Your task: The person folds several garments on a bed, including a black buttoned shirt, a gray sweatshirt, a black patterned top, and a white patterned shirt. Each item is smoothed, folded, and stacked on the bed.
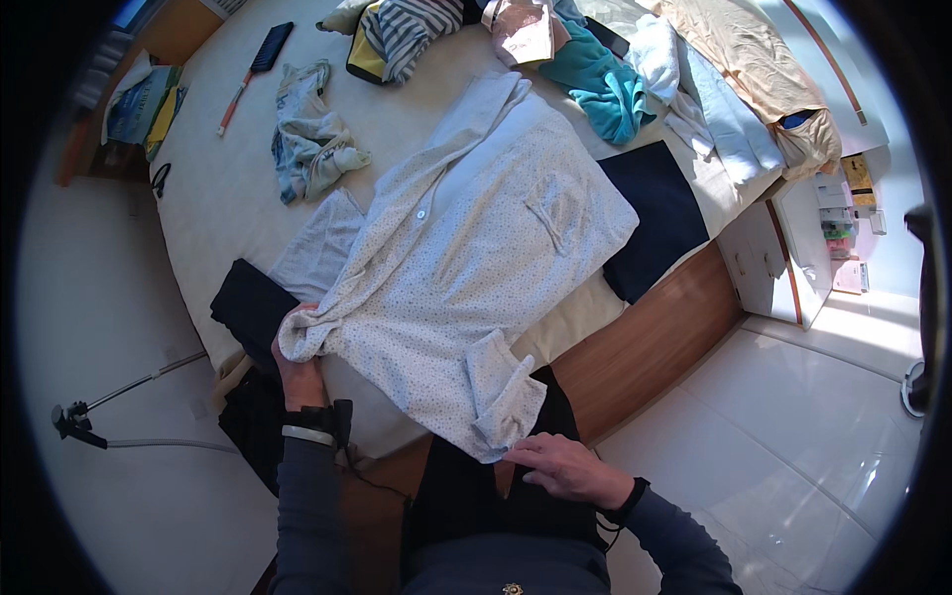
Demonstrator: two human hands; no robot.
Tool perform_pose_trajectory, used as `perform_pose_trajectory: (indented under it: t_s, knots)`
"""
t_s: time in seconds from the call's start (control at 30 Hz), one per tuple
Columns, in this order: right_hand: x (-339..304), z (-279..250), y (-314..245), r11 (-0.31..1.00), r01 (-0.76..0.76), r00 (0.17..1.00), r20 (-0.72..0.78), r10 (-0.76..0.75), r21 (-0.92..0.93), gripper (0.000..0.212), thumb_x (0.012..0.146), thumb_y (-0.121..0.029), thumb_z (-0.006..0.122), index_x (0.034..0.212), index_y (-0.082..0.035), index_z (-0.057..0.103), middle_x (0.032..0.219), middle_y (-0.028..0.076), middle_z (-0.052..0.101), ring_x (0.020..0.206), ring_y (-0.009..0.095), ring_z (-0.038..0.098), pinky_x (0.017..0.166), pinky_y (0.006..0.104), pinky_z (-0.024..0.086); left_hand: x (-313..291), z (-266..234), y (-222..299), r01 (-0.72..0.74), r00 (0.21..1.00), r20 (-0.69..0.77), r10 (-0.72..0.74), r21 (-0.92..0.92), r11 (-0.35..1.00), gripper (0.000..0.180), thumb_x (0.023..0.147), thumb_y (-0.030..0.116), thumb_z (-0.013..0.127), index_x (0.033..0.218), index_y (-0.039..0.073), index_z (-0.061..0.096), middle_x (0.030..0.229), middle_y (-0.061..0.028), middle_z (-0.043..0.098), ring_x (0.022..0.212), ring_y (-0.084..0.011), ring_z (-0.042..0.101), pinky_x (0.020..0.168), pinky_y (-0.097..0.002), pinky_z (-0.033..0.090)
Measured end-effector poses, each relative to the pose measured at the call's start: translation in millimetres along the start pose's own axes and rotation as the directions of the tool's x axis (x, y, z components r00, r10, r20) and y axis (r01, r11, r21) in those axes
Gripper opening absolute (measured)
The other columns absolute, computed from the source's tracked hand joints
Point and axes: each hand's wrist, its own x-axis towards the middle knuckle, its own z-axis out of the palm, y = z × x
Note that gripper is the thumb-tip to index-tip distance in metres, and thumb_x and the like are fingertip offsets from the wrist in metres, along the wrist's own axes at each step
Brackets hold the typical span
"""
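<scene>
A white, small-patterned button-up shirt [476, 238] lies across the bed, its near end reaching over the edge toward my lap. At its left side, my left hand [297, 380] grips a bunched part of the cloth; the fingers are mostly hidden by the fabric. By its near corner, my right hand [570, 469] pinches the cloth between thumb and fingertips. One sleeve is folded back just above that corner. A button shows on the front, and a pocket-like trim sits farther right.
On the bed [213, 188] lie dark folded garments [654, 213], a crumpled printed garment [312, 139], a teal cloth [605, 94], striped cloth [421, 40] and a brush [270, 48]. A metal stand [79, 421] is at left, a white cabinet [769, 263] at right.
</scene>
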Motion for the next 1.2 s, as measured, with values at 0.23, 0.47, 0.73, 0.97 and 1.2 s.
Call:
perform_pose_trajectory:
  t_s: [0.23,0.47,0.73,0.97,1.2]
  knots:
    - [0.3,75.9,44.0,0.967,-0.241,0.9,0.392,0.193,0.078,0.063,0.096,-0.018,0.074,0.154,-0.004,0.052,0.142,0.017,0.063,0.131,0.039,0.062,0.107,0.0476,0.052,-101.7,-68.9,-118.6,0.497,0.8,-0.302,-0.519,-0.154,0.854,0.046,0.106,0.01,0.066,0.15,0.001,0.054,0.13,-0.0098,0.068,0.116,-0.0219,0.065,0.104,-0.038,0.052]
    - [39.6,1.0,156.9,0.737,-0.416,0.747,-0.261,0.611,0.532,0.063,0.096,-0.007,0.071,0.154,0.001,0.048,0.141,0.017,0.066,0.122,0.027,0.067,0.104,0.0367,0.055,-178.8,30.6,-178.6,0.691,0.65,-0.034,-0.759,-0.388,0.609,0.047,0.106,0.016,0.07,0.148,0.002,0.055,0.134,-0.0102,0.068,0.122,-0.0227,0.063,0.106,-0.0422,0.05]
    - [114.6,-146.5,285.5,0.313,0.168,0.515,-0.354,0.781,0.935,0.036,0.103,-0.024,0.073,0.133,-0.005,0.064,0.122,0.007,0.071,0.114,0.021,0.066,0.098,0.0381,0.053,-213.6,95.7,-200.7,0.677,0.575,-0.071,-0.815,-0.518,0.523,0.033,0.107,0.017,0.069,0.134,-0.002,0.065,0.122,-0.0099,0.074,0.111,-0.0228,0.07,0.097,-0.0404,0.056]
    - [148.1,-164.9,256.8,0.371,0.29,0.406,-0.464,0.787,0.882,0.024,0.101,-0.021,0.076,0.122,-0.01,0.07,0.106,0.001,0.072,0.093,0.015,0.066,0.087,0.0322,0.052,-204.2,53.5,-158.9,0.566,0.618,-0.153,-0.771,-0.594,0.571,0.037,0.111,0.016,0.062,0.144,-0.002,0.061,0.138,-0.0145,0.071,0.122,-0.0274,0.069,0.108,-0.0434,0.054]
    - [78.1,-177.2,166.5,0.863,0.079,0.313,-0.834,0.454,0.499,0.021,0.102,-0.016,0.07,0.119,-0.004,0.074,0.1,-0.005,0.068,0.085,0.005,0.054,0.073,0.0238,0.043,-231.3,14.5,-109.5,0.656,0.618,-0.086,-0.781,-0.492,0.573,0.036,0.109,0.014,0.065,0.141,-0.003,0.064,0.135,-0.0149,0.074,0.116,-0.0246,0.073,0.101,-0.0386,0.059]
